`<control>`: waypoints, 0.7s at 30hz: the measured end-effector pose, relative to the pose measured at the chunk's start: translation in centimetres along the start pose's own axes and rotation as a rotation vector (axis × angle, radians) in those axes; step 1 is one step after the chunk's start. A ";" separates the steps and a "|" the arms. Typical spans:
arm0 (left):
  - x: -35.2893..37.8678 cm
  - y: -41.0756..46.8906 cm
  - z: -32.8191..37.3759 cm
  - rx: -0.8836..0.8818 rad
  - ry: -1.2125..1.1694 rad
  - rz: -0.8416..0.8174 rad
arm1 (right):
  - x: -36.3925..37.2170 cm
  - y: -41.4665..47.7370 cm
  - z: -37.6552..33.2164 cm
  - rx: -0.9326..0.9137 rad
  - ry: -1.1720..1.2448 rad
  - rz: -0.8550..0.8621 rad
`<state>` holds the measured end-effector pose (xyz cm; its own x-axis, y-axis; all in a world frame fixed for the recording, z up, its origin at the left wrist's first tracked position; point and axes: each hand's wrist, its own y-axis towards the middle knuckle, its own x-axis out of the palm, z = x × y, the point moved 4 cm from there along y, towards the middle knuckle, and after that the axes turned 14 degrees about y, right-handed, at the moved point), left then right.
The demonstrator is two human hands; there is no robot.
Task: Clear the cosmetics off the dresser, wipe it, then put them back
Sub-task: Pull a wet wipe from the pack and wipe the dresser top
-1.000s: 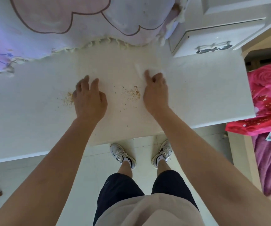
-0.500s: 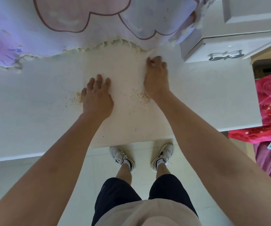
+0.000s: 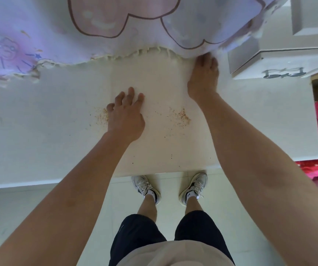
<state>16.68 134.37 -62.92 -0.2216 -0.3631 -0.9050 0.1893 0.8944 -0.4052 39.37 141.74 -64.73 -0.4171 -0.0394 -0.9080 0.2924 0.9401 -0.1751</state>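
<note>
I am standing at the near edge of the table (image 3: 49, 135). No cosmetics are showing on it, so clearing appears done. My left hand (image 3: 124, 116) is resting on it, fingers spread, gripping nothing. Gritty crumbs (image 3: 182, 116) are lying in two patches either side of that hand, so wiping looks unfinished. Farther off, my right hand (image 3: 202, 77) is pressing flat beside the fringed cloth (image 3: 39, 25). Whether a wipe lies beneath it, I cannot tell. Replacing the cosmetics is outstanding.
</note>
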 end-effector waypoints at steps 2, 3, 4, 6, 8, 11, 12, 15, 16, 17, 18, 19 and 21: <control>-0.2 0.2 -0.1 0.014 -0.001 -0.002 | 1.1 -0.5 -3.0 -0.174 0.019 -0.096; -0.3 0.3 -0.1 0.021 -0.002 -0.002 | 1.6 -1.0 -4.4 -0.255 0.026 -0.149; -0.3 0.4 -0.3 0.021 -0.005 -0.001 | 1.9 -1.8 -5.6 -0.331 0.034 -0.195; -0.2 0.3 -0.4 0.014 -0.009 -0.004 | 2.5 -3.6 -6.3 -0.456 0.039 -0.260; 0.0 0.1 -0.3 0.018 -0.006 -0.011 | 1.9 -4.2 -4.2 -0.461 0.040 -0.238; -0.3 0.4 -0.4 0.041 -0.010 0.000 | -0.2 -2.5 1.5 -0.226 -0.014 -0.119; -0.3 0.5 -0.5 0.047 -0.013 -0.001 | -0.8 -1.9 2.9 -0.160 -0.053 -0.098; 0.0 0.2 -0.6 0.056 -0.016 -0.001 | -1.7 0.1 3.8 -0.100 -0.153 -0.096; 0.1 0.2 -0.7 0.059 -0.019 0.000 | -2.0 0.9 3.4 -0.106 -0.176 -0.101; 0.1 0.2 -0.8 0.064 -0.020 0.000 | -2.2 1.8 3.2 -0.113 -0.191 -0.099; 0.0 0.3 -0.9 0.071 -0.016 0.000 | -2.5 2.6 2.9 -0.113 -0.194 -0.090; 0.0 0.5 -1.0 0.079 -0.007 0.000 | -2.7 3.3 2.8 -0.101 -0.177 -0.082; 0.0 0.7 -1.2 0.088 0.011 -0.007 | -2.7 3.5 2.7 -0.028 -0.095 -0.076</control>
<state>15.67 135.31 -63.05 -0.2333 -0.3665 -0.9007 0.2707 0.8652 -0.4221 43.88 144.26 -63.95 -0.3530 -0.1418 -0.9248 0.2384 0.9422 -0.2355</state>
